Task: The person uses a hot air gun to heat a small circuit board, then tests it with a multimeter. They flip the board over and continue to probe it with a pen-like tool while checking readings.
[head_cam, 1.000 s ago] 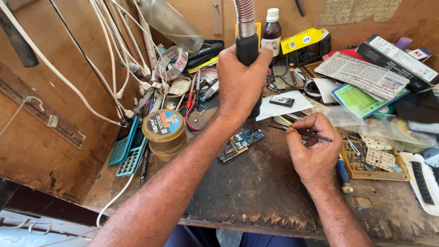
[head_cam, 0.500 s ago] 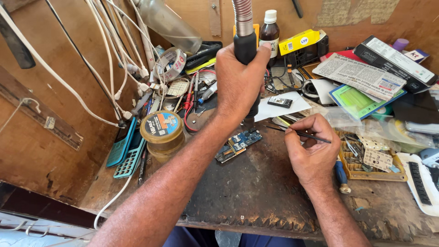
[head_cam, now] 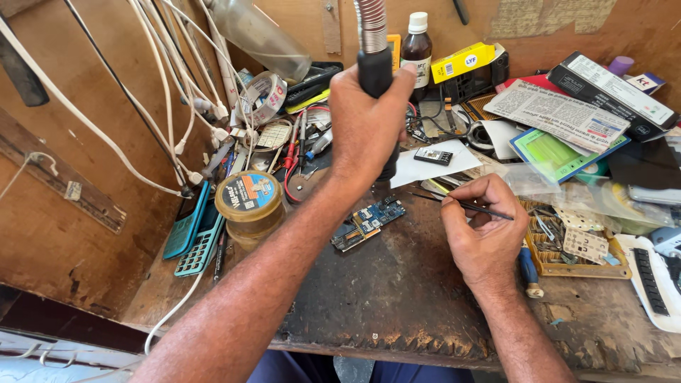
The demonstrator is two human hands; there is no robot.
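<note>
Two hands are working over a small blue board (head_cam: 369,223) lying on the bench (head_cam: 397,298): the left hand (head_cam: 367,128) is gripping a hot-air wand (head_cam: 374,64) tightly, the right hand (head_cam: 482,227) is pinching tweezers (head_cam: 461,204), and the light, fragile board is probably best handled by its edges.

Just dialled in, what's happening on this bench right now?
A person sits at a cluttered, worn wooden workbench. The left hand grips the black handle of a hot-air tool with a ribbed metal hose, held upright with its nozzle pointing down just above a small blue circuit board lying on the bench. The right hand holds thin metal tweezers, tips aimed toward the board but apart from it.
</note>
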